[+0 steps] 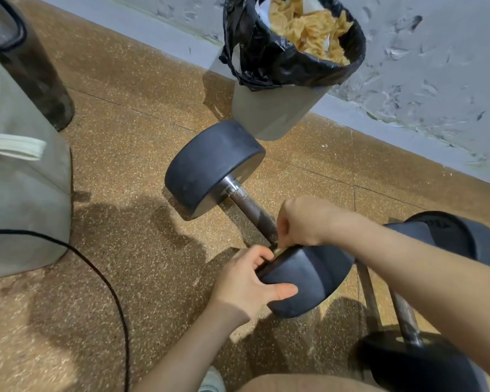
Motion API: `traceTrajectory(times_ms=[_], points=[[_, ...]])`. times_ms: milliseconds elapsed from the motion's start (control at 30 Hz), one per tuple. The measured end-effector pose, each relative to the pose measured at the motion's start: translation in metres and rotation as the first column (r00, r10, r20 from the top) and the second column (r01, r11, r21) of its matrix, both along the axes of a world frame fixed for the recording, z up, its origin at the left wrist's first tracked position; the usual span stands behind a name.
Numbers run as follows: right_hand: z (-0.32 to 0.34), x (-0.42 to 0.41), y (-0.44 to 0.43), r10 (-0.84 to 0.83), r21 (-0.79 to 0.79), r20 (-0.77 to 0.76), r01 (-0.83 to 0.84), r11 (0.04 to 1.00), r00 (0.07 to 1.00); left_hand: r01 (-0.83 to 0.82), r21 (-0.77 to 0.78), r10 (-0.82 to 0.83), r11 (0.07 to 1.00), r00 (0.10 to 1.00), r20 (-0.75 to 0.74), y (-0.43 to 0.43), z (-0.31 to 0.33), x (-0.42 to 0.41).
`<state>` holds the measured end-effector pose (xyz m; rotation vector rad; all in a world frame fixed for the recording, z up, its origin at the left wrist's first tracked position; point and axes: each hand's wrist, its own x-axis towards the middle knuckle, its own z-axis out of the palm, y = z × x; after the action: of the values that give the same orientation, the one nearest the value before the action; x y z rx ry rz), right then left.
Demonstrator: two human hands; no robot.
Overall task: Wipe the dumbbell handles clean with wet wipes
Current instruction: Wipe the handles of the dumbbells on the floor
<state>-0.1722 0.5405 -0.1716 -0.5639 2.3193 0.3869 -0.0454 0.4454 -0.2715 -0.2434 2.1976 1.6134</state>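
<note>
A black dumbbell lies on the brown speckled floor, its metal handle running toward me. My left hand grips the rim of its near head. At the near end of the handle, my right hand is curled with its fingertips pinching something small and pale; only a sliver of it shows, so I cannot tell if it is a wipe. A second dumbbell lies to the right, partly under my right forearm.
A grey bin with a black liner, filled with crumpled yellowish wipes, stands by the wall beyond the dumbbell. A pale bag and a dark bottle sit at left. A black cable runs across the floor.
</note>
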Motion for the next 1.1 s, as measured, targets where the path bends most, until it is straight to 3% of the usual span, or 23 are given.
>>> traceTrajectory(times_ms=[100,200,333,467,667,800,933,1100], points=[[0.025,0.001,0.005,0.075,0.032,0.212,-0.084,0.996,0.974,0.027,-0.081,-0.03,0.996,0.999,-0.032,0.005,0.009,-0.006],[0.026,0.02,-0.004,0.157,0.148,0.328,-0.214,0.965,0.932,0.006,-0.053,-0.006,0.999,1.0,-0.008,0.006,0.01,-0.008],[0.006,0.039,-0.023,0.247,0.259,0.341,-0.344,0.902,0.907,-0.022,0.261,-0.034,0.965,0.978,0.208,-0.022,-0.001,-0.006],[0.016,0.041,-0.025,0.273,0.281,0.329,-0.37,0.886,0.904,-0.037,0.243,-0.007,0.969,0.984,0.178,-0.027,-0.006,0.004],[0.038,0.019,-0.01,0.2,0.287,0.225,-0.261,0.922,0.954,-0.049,0.185,0.035,0.981,0.996,0.081,-0.015,-0.005,-0.004],[0.015,0.004,-0.02,0.09,0.299,0.234,-0.16,0.941,0.968,0.029,0.019,-0.03,0.999,0.999,0.019,-0.006,-0.009,-0.011],[-0.005,-0.017,0.002,0.004,0.2,0.178,-0.04,0.979,0.984,-0.15,0.062,0.15,0.987,0.989,0.004,0.002,-0.006,-0.025],[-0.038,-0.029,0.001,-0.065,0.075,-0.035,0.068,0.995,0.997,-0.265,-0.008,0.266,0.964,0.963,0.055,0.015,-0.007,-0.042]])
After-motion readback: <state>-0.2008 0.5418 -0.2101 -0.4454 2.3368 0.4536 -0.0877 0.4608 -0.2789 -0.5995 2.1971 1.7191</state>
